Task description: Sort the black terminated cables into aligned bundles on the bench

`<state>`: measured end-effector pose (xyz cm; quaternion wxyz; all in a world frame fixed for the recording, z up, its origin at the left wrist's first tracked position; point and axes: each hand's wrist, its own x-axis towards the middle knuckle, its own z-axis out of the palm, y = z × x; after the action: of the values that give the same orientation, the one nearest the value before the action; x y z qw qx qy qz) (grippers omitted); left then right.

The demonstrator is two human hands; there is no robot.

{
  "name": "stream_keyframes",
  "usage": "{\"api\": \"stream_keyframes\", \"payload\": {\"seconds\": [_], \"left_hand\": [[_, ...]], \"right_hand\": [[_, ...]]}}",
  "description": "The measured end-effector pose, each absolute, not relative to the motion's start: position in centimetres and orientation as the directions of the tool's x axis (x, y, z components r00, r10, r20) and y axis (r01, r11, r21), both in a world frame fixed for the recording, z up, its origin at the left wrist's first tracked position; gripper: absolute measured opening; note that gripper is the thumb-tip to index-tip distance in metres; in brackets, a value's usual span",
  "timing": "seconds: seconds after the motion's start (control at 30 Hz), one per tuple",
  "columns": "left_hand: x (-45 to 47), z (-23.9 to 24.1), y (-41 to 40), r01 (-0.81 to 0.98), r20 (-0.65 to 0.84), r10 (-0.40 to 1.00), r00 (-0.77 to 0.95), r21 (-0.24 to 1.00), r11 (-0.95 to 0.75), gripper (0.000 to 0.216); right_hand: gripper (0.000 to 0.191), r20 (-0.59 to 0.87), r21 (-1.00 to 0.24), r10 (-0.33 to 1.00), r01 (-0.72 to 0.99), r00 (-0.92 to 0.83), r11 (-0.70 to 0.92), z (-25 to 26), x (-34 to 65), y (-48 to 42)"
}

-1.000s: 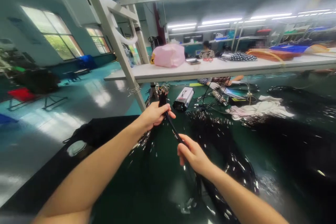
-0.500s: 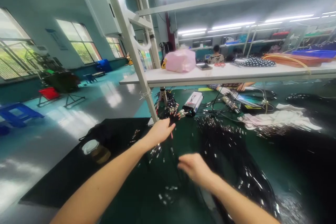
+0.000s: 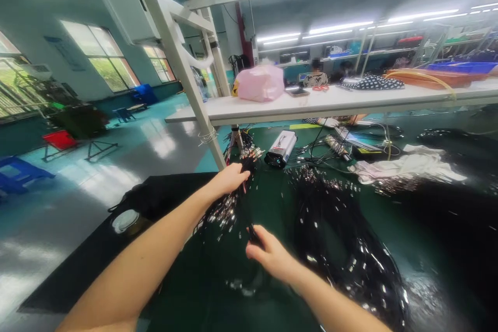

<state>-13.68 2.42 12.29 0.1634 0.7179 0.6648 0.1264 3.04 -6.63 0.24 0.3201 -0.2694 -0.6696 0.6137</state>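
Note:
My left hand (image 3: 232, 178) is closed around a bundle of thin black cables (image 3: 248, 163). Metal-tipped ends of these cables stick out beyond its fingers. Nearer to me and lower, my right hand (image 3: 270, 255) is curled around a black cable piece (image 3: 254, 234), most of it hidden by the fingers. Under my left forearm lies a cluster of shiny connector ends (image 3: 225, 212). To the right of my right hand, a large coil of black cables (image 3: 350, 228) with silvery tips spreads over the dark green table (image 3: 202, 290).
A silver box-shaped device (image 3: 282, 148) stands behind my hands. White cloth (image 3: 404, 165) lies at the right. A white shelf (image 3: 327, 102) crosses above the table, with a slanted post (image 3: 206, 129) near my left hand. A lidded jar (image 3: 126, 222) sits left. Another person's gloved hand (image 3: 330, 123) shows beyond.
My right hand has moved slightly left and closed on a black cable piece. My left hand stays at the bundle and shifts slightly left in view, as the whole view has shifted.

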Motion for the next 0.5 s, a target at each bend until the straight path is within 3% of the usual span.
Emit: {"api": "stream_keyframes", "payload": {"seconds": [0.1, 0.2, 0.33, 0.5], "left_hand": [[-14.9, 10.5, 3.3, 0.957, -0.107, 0.994, 0.023, 0.289, 0.009, 0.025], [-15.8, 8.7, 3.4, 0.980, -0.179, 0.982, -0.054, 0.177, 0.086, 0.030], [-15.2, 6.1, 3.0, 0.993, -0.151, 0.986, -0.075, 0.076, 0.087, 0.037], [-10.8, -0.6, 2.8, 0.991, -0.173, 0.982, 0.078, 0.118, -0.058, 0.024]], "right_hand": [[0.013, -0.024, -0.993, 0.789, -0.080, -0.614, -0.092, -1.4, 1.3, -7.7], [0.014, -0.216, -0.976, 0.779, 0.147, -0.589, -0.159, -4.2, 0.1, -7.2], [0.022, -0.377, -0.895, 0.755, 0.422, -0.536, -0.147, -8.5, -0.8, -5.4], [0.031, -0.349, -0.781, 0.829, 0.625, -0.438, 0.001, -11.7, -0.7, -4.5]]}}
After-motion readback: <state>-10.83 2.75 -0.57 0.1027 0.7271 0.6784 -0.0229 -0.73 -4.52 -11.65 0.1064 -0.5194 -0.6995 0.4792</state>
